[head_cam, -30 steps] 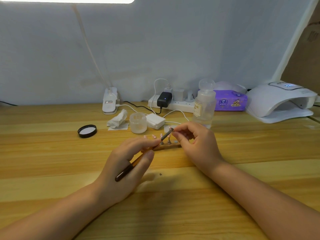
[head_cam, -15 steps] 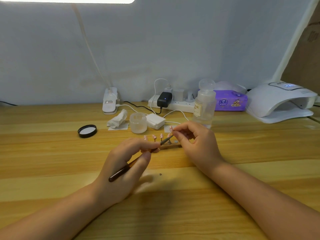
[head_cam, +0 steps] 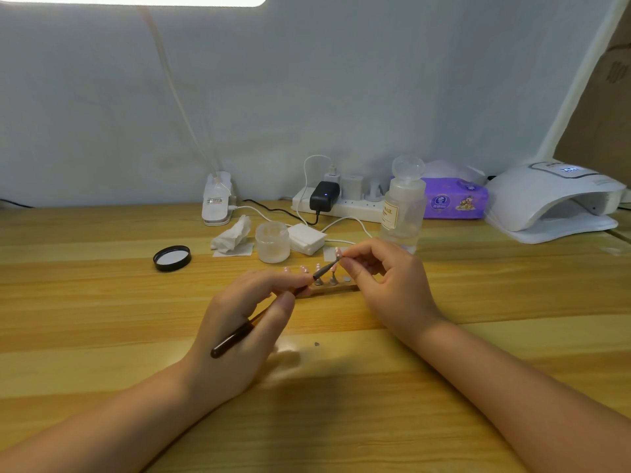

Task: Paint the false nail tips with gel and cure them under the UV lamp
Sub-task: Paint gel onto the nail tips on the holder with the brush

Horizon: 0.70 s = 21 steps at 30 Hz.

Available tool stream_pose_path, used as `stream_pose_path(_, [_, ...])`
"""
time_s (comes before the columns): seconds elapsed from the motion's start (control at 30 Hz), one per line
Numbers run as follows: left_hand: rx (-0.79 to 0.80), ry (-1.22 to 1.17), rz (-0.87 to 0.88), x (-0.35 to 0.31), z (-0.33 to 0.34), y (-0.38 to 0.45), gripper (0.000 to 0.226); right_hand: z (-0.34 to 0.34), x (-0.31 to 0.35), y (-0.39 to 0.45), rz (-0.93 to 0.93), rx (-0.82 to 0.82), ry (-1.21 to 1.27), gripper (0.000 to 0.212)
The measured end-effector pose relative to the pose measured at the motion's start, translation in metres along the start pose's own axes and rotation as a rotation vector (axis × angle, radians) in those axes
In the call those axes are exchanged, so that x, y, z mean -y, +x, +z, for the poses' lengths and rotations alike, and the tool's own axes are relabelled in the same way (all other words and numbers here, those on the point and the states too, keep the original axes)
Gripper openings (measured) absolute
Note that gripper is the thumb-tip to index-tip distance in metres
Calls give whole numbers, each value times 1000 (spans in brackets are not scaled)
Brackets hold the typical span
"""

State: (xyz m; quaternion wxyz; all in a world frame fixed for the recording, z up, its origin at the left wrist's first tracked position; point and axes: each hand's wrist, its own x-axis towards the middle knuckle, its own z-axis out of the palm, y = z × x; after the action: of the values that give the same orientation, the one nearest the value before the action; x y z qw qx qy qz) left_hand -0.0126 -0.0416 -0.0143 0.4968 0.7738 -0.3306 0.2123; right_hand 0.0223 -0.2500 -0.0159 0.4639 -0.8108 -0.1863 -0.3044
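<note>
On the wooden surface (head_cam: 102,302), a black lid (head_cam: 171,258) lies at the left, with a crumpled tissue (head_cam: 231,234) and a frosted jar (head_cam: 272,242) further right. The left hand (head_cam: 239,329) pinches a dark brush (head_cam: 269,312), its tip touching a false nail tip (head_cam: 338,252) pinched in the right hand (head_cam: 386,285). Below them sits a wooden holder (head_cam: 336,288) carrying other pink tips. The UV lamp (head_cam: 560,203) stands far right, well apart.
</note>
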Motion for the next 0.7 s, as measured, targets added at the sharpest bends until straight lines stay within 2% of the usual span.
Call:
stream_pose_path(0.2, [37,38,33,-1,2,4,35,-1,0,-1,2,6,-5,8])
stream_pose_path(0.37, [50,28,32,-2,-1,1,31,0,0,0,-6,-2,-15,8])
stream_pose_path(0.4, [50,56,4,1,0,3,27,0,0,0,-9,0,-12,8])
stream_pose_path(0.5, [104,51,-230,5,3,16,12,0,-1,0,-9,-11,-1,8])
stream_pose_path(0.6, [24,94,-1,1,4,6,26,0,-2,0,-4,-2,-5,8])
stream_pose_path(0.7, [54,17,16,1,1,1,31,0,-2,1,0,-9,-12,8])
